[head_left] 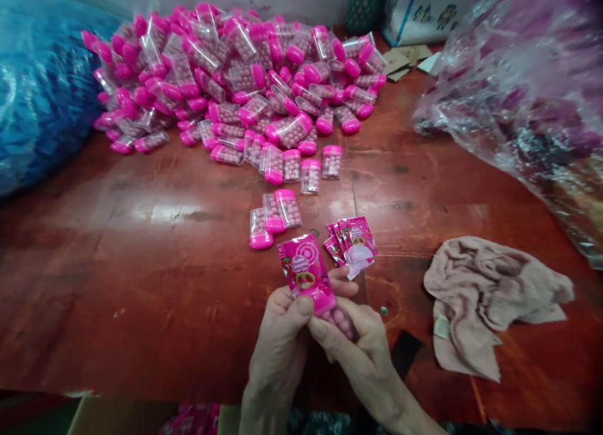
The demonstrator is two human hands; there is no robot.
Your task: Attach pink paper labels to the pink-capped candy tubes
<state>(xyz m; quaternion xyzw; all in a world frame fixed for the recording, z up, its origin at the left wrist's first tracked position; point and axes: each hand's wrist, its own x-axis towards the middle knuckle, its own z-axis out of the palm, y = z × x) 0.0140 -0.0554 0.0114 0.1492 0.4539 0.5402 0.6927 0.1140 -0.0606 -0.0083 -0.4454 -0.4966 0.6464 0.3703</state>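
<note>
My left hand (280, 341) and my right hand (360, 353) meet near the table's front edge. Together they grip one small clear container with a pink cap (336, 315), filled with pink balls. A pink printed label sleeve (304, 271) sits over its upper end, pinched by my left thumb. Just right of it, a small stack of the same pink labels (353, 243) lies on the red-brown table (155, 265). Three loose containers (273, 218) lie just beyond my hands.
A large heap of pink-capped containers (235, 77) covers the far middle of the table, with several standing upright (306, 168) at its front. A crumpled beige cloth (485, 297) lies right. A clear plastic bag (518, 95) sits far right, a blue bag (38, 89) far left.
</note>
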